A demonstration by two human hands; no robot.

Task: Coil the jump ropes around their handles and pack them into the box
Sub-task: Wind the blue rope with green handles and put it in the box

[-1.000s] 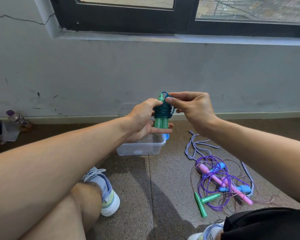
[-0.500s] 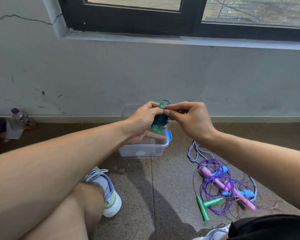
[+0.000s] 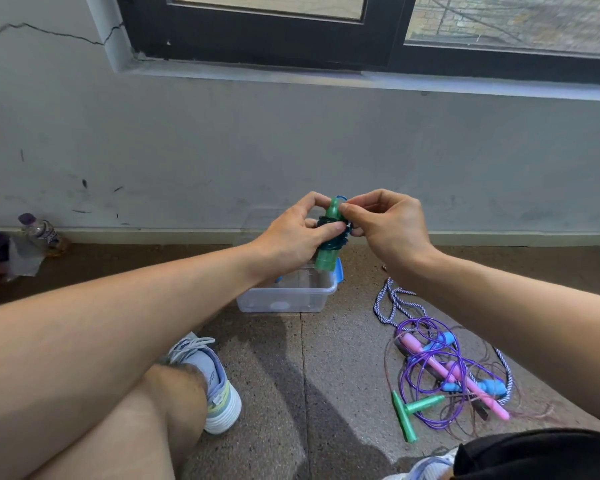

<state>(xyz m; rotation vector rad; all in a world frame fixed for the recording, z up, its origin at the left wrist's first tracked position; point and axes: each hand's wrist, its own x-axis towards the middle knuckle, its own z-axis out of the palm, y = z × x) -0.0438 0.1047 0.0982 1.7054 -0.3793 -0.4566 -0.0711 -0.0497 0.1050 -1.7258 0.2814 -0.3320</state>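
A green-handled jump rope stands upright in the air above the clear plastic box, its dark rope coiled around the paired handles. My left hand grips the handles from the left, thumb across the coil. My right hand pinches the rope's end at the top right of the coil. On the floor to the right lies a tangled pile: a purple rope with pink handles, blue handles, a green-handled rope and a white-blue braided rope.
The box sits on the speckled floor near the wall and has a blue latch. My left shoe and knee lie at lower left, my right shoe at the bottom. A bottle and some cloth lie far left by the wall.
The rope bundle and both hands have come lower, closer to the box. My right hand has shifted from beside the coil to pinching the rope's end at its top.
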